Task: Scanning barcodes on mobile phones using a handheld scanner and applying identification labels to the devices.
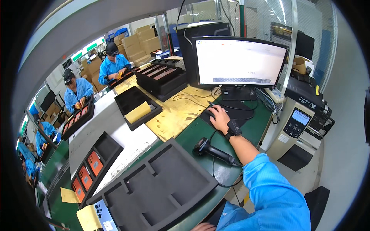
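My right hand (219, 118) rests over a black computer mouse (209, 114) on a dark mouse pad (241, 109), below a lit monitor (239, 61). It wears a black wrist device, and a blue sleeve covers the arm. A black handheld barcode scanner (210, 149) lies on the green bench just near of that hand. Only a sliver of my left hand (201, 227) shows at the bottom edge, next to the near rim of a large dark foam tray (162, 181) with empty compartments. Its fingers are hidden.
A label printer (298, 123) stands to the right. Stacked black trays (162, 79), a tray with a yellow sheet (137, 104) and a tray with orange phones (90, 167) lie to the left. Other people in blue coats (79, 92) work farther along.
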### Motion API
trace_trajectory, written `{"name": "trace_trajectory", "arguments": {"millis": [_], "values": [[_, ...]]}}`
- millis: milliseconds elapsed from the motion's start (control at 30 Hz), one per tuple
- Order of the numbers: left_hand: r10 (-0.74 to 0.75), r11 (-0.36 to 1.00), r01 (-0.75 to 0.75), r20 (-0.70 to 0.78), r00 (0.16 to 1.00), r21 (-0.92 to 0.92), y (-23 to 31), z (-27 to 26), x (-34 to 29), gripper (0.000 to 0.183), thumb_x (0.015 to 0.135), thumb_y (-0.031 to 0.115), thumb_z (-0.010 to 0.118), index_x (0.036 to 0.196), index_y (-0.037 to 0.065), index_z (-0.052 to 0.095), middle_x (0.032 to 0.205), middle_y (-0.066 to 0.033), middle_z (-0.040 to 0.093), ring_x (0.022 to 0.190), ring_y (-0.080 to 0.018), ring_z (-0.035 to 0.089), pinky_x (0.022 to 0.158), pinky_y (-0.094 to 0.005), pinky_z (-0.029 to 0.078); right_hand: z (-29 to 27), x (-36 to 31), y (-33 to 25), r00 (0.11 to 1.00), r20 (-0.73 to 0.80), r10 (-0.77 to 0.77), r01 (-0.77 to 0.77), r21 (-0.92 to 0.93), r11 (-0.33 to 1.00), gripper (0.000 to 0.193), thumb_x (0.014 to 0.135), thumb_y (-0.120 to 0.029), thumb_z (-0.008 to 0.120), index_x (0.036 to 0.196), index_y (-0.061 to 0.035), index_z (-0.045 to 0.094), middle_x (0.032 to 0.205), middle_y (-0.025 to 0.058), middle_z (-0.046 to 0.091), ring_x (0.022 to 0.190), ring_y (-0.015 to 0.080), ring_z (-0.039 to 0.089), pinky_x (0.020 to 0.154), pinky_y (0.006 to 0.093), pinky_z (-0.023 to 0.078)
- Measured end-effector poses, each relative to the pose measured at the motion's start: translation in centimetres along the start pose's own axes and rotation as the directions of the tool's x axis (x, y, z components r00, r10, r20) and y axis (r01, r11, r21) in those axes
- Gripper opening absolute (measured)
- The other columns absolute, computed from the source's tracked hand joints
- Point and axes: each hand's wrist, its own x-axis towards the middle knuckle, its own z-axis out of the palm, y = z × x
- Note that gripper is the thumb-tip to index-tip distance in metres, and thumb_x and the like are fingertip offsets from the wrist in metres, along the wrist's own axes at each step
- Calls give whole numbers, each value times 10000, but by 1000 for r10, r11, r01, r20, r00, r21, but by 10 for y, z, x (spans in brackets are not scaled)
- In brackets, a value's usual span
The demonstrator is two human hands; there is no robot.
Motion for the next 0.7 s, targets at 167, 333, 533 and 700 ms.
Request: {"name": "trace_trajectory", "arguments": {"millis": [167,333,533,700], "values": [[314,947,-323,219,924,4,-19,17,29,394,823,182,576,1155,-14,659,1265,-178,620,1249,-358,538,1074,-441,430,8,-3,0,999,-15,-45,46,23,999,455,866,-164,699,1308,-153,594,1364,139,517,1253,384,516,1044,452,465],[193,965,-225,218,957,133,-30,14,13,426,830,201,562,1184,-19,652,1315,-187,599,1271,-356,529,1077,-450,428,3,1,0,1000,-1,-30,30,7,1000,452,869,-149,696,1309,-165,596,1370,139,516,1243,390,523,1043,456,464],[6,985,25,174,985,-170,-37,8,3,439,853,166,552,1246,-15,629,1351,-180,583,1343,-362,483,1105,-431,431,-1,1,-4,1000,2,-5,5,-1,1000,446,854,-132,704,1288,-158,607,1351,145,526,1235,394,524,1045,458,465],[176,984,-177,164,971,-8,-17,-30,19,397,858,136,588,1219,-23,629,1298,-204,603,1303,-377,515,1077,-436,450,-3,2,-8,999,46,18,-17,-7,1000,432,867,-151,693,1290,-154,604,1363,153,518,1240,398,520,1051,463,459]]}}
